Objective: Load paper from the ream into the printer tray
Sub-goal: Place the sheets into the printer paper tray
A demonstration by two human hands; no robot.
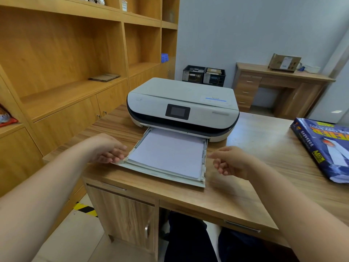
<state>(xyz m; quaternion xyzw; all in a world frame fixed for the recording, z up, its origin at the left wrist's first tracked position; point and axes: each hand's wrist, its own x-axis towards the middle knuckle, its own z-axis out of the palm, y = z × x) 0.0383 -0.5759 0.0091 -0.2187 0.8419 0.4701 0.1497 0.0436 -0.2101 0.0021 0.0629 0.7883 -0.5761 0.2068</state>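
Note:
A white printer (181, 104) sits on the wooden desk (245, 186). Its paper tray (160, 173) is pulled out toward me, with a stack of white paper (168, 151) lying flat in it. My left hand (107, 148) rests at the tray's front left corner, fingertips touching its edge. Just right of the tray hovers my right hand (230, 162), fingers loosely curled, holding nothing. The blue paper ream (324, 148) lies torn open at the desk's right edge, white sheets showing at its near end.
Wooden shelving (75, 63) lines the left wall close to the desk. Behind the printer stand two black crates (204, 75) on the floor and a second desk (279, 87) with a cardboard box. My legs are under the desk.

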